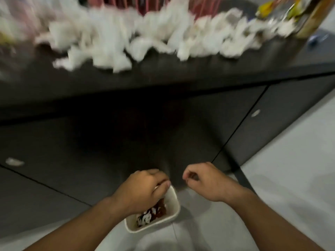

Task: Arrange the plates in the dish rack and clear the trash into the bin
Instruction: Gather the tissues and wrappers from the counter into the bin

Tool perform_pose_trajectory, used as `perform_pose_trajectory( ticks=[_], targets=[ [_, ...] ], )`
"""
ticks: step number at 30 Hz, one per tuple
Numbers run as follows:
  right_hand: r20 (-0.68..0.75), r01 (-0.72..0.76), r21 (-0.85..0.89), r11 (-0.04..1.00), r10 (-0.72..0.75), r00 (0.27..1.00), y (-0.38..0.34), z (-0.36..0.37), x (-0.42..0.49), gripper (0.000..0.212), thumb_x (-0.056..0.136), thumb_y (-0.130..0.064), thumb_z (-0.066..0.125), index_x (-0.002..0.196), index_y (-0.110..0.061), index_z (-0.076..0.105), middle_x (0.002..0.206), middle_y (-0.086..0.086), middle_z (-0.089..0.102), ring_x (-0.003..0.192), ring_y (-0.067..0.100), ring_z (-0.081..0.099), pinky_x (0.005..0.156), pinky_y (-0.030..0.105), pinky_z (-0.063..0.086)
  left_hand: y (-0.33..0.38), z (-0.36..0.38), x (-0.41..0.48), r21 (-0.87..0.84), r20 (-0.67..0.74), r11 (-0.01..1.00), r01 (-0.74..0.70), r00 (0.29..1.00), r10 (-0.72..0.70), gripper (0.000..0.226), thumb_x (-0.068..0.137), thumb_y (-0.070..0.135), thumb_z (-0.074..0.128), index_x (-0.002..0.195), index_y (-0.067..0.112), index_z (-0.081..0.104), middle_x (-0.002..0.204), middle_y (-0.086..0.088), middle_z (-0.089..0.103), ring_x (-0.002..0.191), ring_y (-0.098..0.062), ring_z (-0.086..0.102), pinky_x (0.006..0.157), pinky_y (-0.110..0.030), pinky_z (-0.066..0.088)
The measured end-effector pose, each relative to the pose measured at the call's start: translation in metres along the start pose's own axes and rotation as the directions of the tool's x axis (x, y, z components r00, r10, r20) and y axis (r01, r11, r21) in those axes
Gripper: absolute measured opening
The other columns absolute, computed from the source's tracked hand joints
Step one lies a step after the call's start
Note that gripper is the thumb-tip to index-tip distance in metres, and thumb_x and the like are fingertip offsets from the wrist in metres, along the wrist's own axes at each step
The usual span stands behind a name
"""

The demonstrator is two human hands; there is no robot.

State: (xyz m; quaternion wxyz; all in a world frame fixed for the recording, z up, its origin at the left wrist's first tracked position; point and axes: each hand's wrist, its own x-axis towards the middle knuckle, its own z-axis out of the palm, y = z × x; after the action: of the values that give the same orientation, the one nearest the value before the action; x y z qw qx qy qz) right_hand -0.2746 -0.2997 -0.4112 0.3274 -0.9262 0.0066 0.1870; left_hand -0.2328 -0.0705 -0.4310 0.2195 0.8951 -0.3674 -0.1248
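A small white rectangular bin [175, 209] stands on the floor by the dark cabinet, with dark red and white trash inside. My left hand [143, 189] hovers over its near-left rim with fingers curled, and a thin white scrap shows between them. My right hand [204, 180] is just right of the bin at the same height, fingers curled toward the thumb with nothing visible in them. A long heap of crumpled white tissues [117, 42] lies blurred on the dark counter [163, 82]. Pink rack wires [145, 4] rise behind the heap. No plates are visible.
A shiny yellow-green snack packet [282, 13] and a wooden-looking box [311, 20] sit at the counter's back right, with a small blue object [317, 39] beside them. Dark cabinet doors [72, 160] with silver knobs face me. Pale floor [290, 160] lies to the right.
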Motion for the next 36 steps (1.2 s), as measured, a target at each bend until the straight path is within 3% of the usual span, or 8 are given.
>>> perform_pose_trajectory(
  ticks=[6,12,18,23,29,36],
  targets=[
    [-0.08,0.048,0.029,0.998,-0.046,0.996,-0.075,-0.153,-0.073,0.013,0.083,-0.026,0.065,0.078,-0.038,0.065,0.08,-0.012,0.069,0.076,0.002,0.064,0.075,0.034,0.058,0.126,-0.165,0.01,0.007,-0.071,0.99,-0.141,0.987,0.141,0.037,0.095,0.06,0.032,0.104,0.038,0.06,0.092,0.024,0.056,0.083,0.006,0.056,0.071,-0.017,0.048],
    [-0.186,0.117,0.034,0.993,-0.108,0.976,-0.117,-0.272,-0.141,0.015,0.082,-0.023,0.065,0.078,-0.038,0.066,0.079,-0.011,0.069,0.074,0.003,0.064,0.072,0.028,0.056,0.219,-0.266,0.038,0.002,-0.257,0.994,-0.105,0.961,0.102,0.033,0.093,0.054,0.04,0.103,0.034,0.065,0.091,0.02,0.061,0.082,0.004,0.058,0.073,-0.025,0.051],
    [-0.206,0.104,0.016,0.994,-0.099,0.974,-0.118,-0.323,-0.164,0.009,0.09,-0.028,0.066,0.097,-0.034,0.067,0.09,-0.014,0.067,0.084,-0.004,0.063,0.078,0.022,0.056,0.256,-0.292,0.059,-0.014,-0.329,0.997,-0.073,0.942,0.064,0.027,0.094,0.049,0.043,0.099,0.034,0.065,0.088,0.02,0.062,0.083,0.004,0.057,0.071,-0.019,0.048],
    [-0.228,0.06,-0.042,0.997,-0.068,0.971,-0.121,-0.351,-0.14,0.018,0.093,-0.029,0.063,0.111,-0.032,0.065,0.095,-0.013,0.064,0.086,0.003,0.064,0.078,0.025,0.057,0.247,-0.299,0.095,0.004,-0.336,0.999,-0.051,0.941,0.049,0.023,0.095,0.046,0.046,0.099,0.032,0.065,0.092,0.02,0.061,0.083,0.004,0.057,0.074,-0.017,0.046],
    [-0.315,0.014,-0.13,0.991,-0.055,0.947,-0.117,-0.393,-0.11,0.019,0.094,-0.03,0.062,0.113,-0.031,0.065,0.089,-0.015,0.064,0.082,0.0,0.063,0.076,0.022,0.055,0.241,-0.316,0.175,0.024,-0.351,0.994,-0.106,0.93,0.108,0.026,0.097,0.039,0.049,0.101,0.022,0.067,0.094,0.01,0.065,0.084,-0.005,0.059,0.077,-0.03,0.05],
    [-0.47,0.012,-0.22,0.976,-0.116,0.875,-0.11,-0.474,-0.087,0.019,0.094,-0.025,0.062,0.111,-0.022,0.069,0.093,-0.009,0.068,0.083,0.004,0.063,0.077,0.024,0.055,0.252,-0.332,0.263,0.052,-0.307,0.985,-0.162,0.936,0.17,0.022,0.096,0.041,0.048,0.102,0.025,0.063,0.091,0.011,0.058,0.078,-0.004,0.056,0.069,-0.027,0.05]
  ],
)
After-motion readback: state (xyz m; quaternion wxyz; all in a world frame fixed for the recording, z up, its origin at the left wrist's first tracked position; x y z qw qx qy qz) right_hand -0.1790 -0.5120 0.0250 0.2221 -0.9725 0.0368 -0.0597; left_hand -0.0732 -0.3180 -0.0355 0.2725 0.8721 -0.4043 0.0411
